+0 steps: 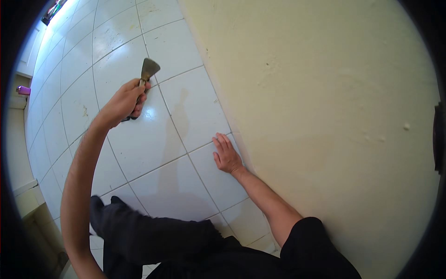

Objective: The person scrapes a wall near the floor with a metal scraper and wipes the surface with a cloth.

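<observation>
My left hand (125, 103) is closed around the handle of a putty knife (149, 68). Its flared, dull metal blade points away from me, with brownish marks near the handle. The tool appears held above the white floor tiles (130, 149), and a faint shadow falls on the tiles to its right. My right hand (227, 154) rests on the tiles close to the foot of the wall, fingers stretched out and slightly apart, holding nothing.
A cream wall (325, 93) with small bumps and chips rises along the right. Brownish stains (85, 110) mark some tiles. A purple object (23, 90) stands at the far left edge. My dark-trousered leg (153, 237) lies across the bottom.
</observation>
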The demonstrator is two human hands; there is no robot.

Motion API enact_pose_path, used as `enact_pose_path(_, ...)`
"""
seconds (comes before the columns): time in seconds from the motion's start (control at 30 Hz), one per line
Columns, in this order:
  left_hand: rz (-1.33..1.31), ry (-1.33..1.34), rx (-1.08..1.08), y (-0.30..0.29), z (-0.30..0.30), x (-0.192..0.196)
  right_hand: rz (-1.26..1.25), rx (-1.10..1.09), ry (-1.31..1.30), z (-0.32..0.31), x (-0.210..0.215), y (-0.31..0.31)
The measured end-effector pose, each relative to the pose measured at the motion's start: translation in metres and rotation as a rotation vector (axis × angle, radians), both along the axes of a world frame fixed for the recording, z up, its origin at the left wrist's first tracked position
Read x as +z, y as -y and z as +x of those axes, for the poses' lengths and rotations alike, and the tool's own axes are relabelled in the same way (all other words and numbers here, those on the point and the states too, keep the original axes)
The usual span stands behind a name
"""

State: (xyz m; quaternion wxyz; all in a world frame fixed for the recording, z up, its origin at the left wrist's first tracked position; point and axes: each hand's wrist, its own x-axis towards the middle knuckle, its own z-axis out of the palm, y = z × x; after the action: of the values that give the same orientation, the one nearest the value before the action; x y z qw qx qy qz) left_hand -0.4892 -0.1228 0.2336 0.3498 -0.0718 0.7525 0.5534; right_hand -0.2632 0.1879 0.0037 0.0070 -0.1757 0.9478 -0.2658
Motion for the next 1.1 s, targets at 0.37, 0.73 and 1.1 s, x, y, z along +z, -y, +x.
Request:
enact_pose_path(0.37, 0.454, 0.419, 0.332, -0.033, 0.111, -0.055, 0.291, 0.043, -0.042, -0.001, -0.004, -0.009)
enact_pose_path(0.73, 0.451, 0.281, 0.32, -0.147, 0.122, -0.156, 0.114, 0.213, 0.145, -0.071, 0.001, 0.042)
enact_pose_path(1.1, 0.105, 0.188, 0.45, -0.239, 0.156, -0.212, 0.162, 0.264, 0.187, -0.082, 0.011, 0.043)
